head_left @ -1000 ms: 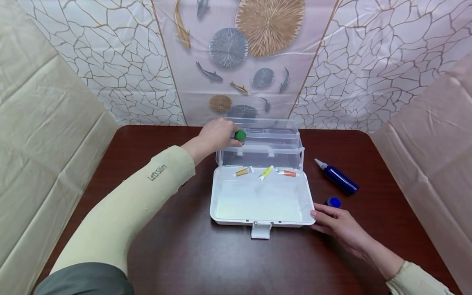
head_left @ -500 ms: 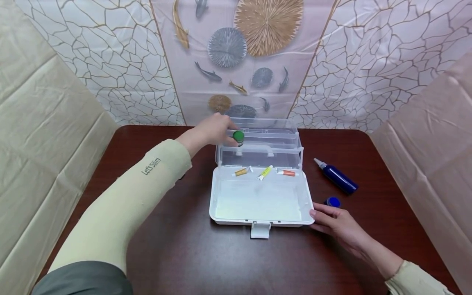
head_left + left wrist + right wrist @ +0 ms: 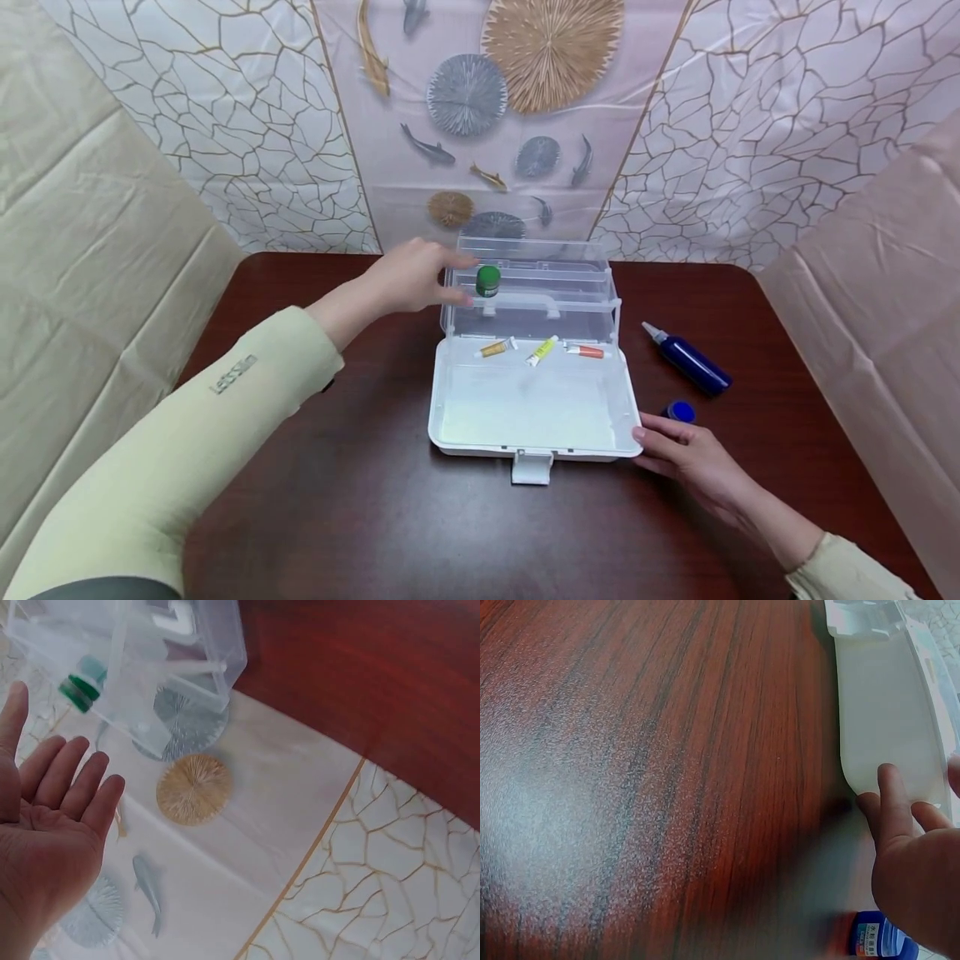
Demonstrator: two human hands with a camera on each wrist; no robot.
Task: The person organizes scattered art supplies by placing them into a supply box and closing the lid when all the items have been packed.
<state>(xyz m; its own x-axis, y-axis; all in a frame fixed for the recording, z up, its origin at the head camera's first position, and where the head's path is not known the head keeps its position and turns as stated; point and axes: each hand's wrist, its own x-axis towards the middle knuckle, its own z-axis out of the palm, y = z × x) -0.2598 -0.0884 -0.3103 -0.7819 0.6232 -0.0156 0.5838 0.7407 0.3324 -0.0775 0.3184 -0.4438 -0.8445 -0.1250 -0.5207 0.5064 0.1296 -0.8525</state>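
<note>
On dark wood point(image 3: 337, 500): gripping nothing with left hand point(image 3: 412, 277), with green jar point(image 3: 487, 282) just beyond; pinching box point(image 3: 525, 412) with right hand point(image 3: 697, 462), likely for steadiness

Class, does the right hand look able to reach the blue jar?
Probably yes: the blue jar is close beside the right hand, with nothing visible between them, though that hand holds the white box by its corner.

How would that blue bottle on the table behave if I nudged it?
The blue bottle would probably roll, lying on its rounded side. Its shiny surface may feel slippery, and its tapered tip could make it veer.
</note>
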